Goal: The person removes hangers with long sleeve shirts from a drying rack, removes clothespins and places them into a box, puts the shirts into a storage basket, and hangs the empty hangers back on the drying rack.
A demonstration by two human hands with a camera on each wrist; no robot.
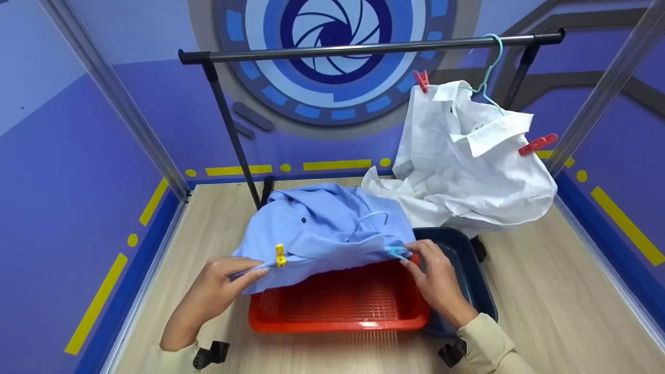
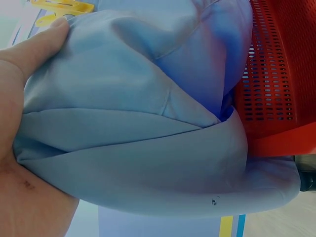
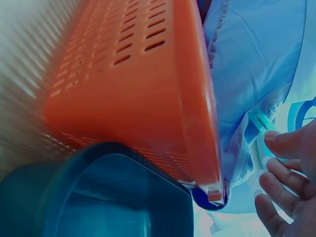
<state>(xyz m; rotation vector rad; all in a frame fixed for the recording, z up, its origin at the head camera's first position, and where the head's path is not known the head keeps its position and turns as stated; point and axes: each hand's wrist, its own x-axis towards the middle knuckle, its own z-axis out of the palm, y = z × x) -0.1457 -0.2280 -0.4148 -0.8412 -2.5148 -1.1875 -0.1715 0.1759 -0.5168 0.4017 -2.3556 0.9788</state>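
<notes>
- Head view: grips the blue shirt (image 1: 327, 228) with the left hand (image 1: 221, 283) and pinches the light-blue clip (image 1: 396, 252) with the right hand (image 1: 437, 278), seemingly to keep the blue shirt spread above the red basket (image 1: 337, 326), toward the far edge of the counter (image 1: 550, 296).
- Left wrist view: holds the blue shirt just beside the yellow clip (image 2: 64, 9), probably for steadiness.
- Right wrist view: pinches the light-blue clip at the blue shirt's edge, perhaps to set it.
</notes>
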